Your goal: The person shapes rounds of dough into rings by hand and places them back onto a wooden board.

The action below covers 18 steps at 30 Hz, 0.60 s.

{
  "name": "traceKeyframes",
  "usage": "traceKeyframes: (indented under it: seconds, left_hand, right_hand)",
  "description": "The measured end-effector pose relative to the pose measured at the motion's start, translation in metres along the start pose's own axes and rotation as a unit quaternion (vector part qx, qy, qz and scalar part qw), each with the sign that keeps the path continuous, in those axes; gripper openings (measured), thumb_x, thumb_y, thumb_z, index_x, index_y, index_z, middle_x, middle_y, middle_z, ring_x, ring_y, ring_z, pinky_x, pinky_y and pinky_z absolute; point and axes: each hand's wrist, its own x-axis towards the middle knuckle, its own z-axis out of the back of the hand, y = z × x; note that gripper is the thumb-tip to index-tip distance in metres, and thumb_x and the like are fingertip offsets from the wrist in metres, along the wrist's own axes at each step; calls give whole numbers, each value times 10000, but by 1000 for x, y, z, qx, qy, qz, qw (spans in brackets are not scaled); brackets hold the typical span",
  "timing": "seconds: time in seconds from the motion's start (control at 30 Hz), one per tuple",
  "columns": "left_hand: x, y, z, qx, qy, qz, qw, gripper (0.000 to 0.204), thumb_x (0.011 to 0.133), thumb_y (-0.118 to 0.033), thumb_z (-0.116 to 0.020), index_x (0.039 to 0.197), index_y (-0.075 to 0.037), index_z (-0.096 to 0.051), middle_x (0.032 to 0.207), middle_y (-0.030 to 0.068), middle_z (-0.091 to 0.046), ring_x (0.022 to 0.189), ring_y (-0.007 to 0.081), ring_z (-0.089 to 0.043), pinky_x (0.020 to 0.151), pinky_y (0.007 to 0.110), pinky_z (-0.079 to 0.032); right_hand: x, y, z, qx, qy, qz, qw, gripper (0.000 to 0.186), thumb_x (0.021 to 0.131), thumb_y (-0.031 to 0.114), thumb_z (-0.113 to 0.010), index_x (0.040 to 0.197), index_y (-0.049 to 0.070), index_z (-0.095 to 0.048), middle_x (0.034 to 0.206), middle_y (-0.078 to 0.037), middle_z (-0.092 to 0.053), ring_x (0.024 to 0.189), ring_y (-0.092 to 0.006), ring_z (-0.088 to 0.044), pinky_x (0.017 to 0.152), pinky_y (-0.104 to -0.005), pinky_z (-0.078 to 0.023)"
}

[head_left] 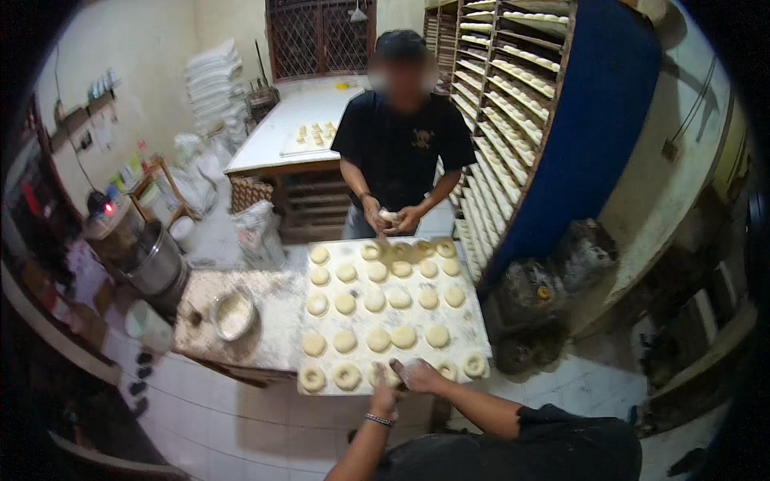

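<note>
Two hands meet at the near edge of a floury tray (465, 346) in the head view: left hand (385, 391) and right hand (420, 377) close around a dough piece (391, 376) in the nearest row, mostly hidden by them. Finger spread and grip I cannot tell. Dough rings (312, 378) flank it. Opposite, a co-worker (393, 152), face blurred, holds a half-covered dough lump (388, 216).

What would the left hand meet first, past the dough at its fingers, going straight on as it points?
Probably the dough round in the next row, straight ahead of the left hand; depth is unclear, so it might pass above.
</note>
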Motion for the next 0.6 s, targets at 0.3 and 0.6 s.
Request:
traceKeyframes:
  seconds: [0.3,0.6]
  left_hand:
    - [-7,-9,-20,246,62,-119,960,604,1005,-549,-465,842,-2,-661,720,57,-632,659,134,-585,624,314,-485]
    - [19,18,-73,312,259,-35,913,756,1008,-625,-277,1084,28,-651,855,147,-686,737,248,-607,771,388,-490]
  right_hand:
    - [-52,-7,15,351,-19,-414,840,776,995,672,-276,865,13,-664,706,-47,-632,593,-146,-561,546,-320,-441]
    - [-92,-75,33,288,-105,-164,938,530,1027,449,-448,1012,-49,-630,861,-278,-631,800,-300,-625,764,-428,-502]
